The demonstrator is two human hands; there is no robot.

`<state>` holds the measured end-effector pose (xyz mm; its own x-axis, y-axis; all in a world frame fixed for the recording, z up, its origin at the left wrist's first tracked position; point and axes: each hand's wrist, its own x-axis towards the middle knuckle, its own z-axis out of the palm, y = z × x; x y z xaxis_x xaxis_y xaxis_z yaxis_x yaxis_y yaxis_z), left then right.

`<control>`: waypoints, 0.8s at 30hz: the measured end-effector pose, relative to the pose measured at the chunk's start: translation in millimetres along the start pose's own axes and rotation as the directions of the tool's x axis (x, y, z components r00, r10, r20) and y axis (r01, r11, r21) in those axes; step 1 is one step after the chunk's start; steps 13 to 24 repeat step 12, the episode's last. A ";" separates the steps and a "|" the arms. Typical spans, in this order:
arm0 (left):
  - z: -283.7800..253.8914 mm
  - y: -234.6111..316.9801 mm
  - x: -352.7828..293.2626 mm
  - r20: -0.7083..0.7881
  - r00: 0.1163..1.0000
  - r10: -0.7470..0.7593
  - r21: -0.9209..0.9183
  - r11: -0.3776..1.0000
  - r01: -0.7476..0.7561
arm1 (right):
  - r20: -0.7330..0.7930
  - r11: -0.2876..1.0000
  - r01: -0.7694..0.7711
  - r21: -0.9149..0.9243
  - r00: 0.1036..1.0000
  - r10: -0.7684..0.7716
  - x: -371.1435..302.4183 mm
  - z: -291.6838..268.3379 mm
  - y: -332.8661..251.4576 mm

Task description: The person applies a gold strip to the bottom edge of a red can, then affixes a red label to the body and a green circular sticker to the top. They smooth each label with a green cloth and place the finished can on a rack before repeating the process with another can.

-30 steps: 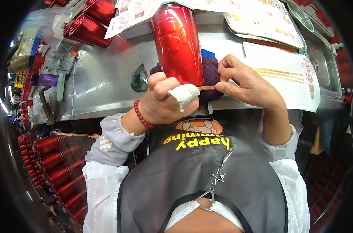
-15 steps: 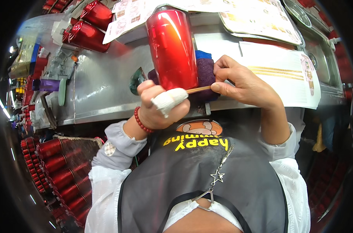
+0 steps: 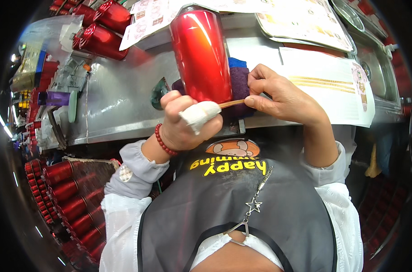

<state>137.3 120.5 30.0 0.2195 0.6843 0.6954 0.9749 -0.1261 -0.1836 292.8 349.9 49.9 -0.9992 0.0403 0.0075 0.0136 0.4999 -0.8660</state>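
A glossy red metallic cylinder, like a vase or canister, lies with its near end toward me on a folded purple cloth. Across that near end runs a narrow gold-brown strip. My left hand, with a white wrapping on one digit, is closed on the strip's left end; its fingertips are partly hidden. My right hand pinches the other end between thumb and finger, beside the cloth. Whether the strip touches the cylinder I cannot tell. A dark green curved piece lies left of the cloth.
White sheets bearing gold strips lie on the metal table at right. Printed sheets are behind them, beside a metal sink. More red cylinders lie at the far left, and several are stacked below the table.
Both hands stay nearly still, still holding the strip. My right hand has shifted very slightly left, and the cylinder's near end sits a touch farther away.
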 end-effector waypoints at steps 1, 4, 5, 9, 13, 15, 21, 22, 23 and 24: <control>0.0 -2.3 6.9 0.010 0.999 0.037 -0.008 0.999 -0.037 | 0.000 1.000 0.004 -0.009 1.000 -0.004 -0.5 -0.3 0.6; 5.1 -4.3 7.2 0.013 0.998 0.067 -0.004 0.998 -0.067 | -0.003 1.000 0.012 -0.019 1.000 -0.012 -1.7 -0.2 1.9; 7.2 -4.9 7.4 0.006 0.997 0.072 -0.008 0.997 -0.072 | -0.005 1.000 0.006 -0.012 1.000 -0.006 -1.9 -0.9 0.6; 1.4 1.9 -9.4 0.004 1.000 -0.023 0.028 0.999 0.022 | -0.008 0.999 0.033 0.006 0.999 -0.033 1.3 2.3 -1.8; 1.8 -1.6 -3.0 0.029 0.999 0.017 -0.037 0.999 -0.016 | 0.008 1.000 -0.003 0.007 1.000 0.003 1.6 2.0 0.5; 1.8 -1.6 -3.0 0.029 0.999 0.017 -0.037 0.999 -0.016 | 0.008 1.000 -0.003 0.007 1.000 0.003 1.6 2.0 0.5; 1.8 -1.6 -3.0 0.029 0.999 0.017 -0.037 0.999 -0.016 | 0.008 1.000 -0.003 0.007 1.000 0.003 1.6 2.0 0.5; 1.8 -1.6 -3.0 0.029 0.999 0.017 -0.037 0.999 -0.016 | 0.008 1.000 -0.003 0.007 1.000 0.003 1.6 2.0 0.5; 1.8 -1.6 -3.0 0.029 0.999 0.017 -0.037 0.999 -0.016 | 0.008 1.000 -0.003 0.007 1.000 0.003 1.6 2.0 0.5; 1.8 -1.6 -3.0 0.029 0.999 0.017 -0.037 0.999 -0.016 | 0.008 1.000 -0.003 0.007 1.000 0.003 1.6 2.0 0.5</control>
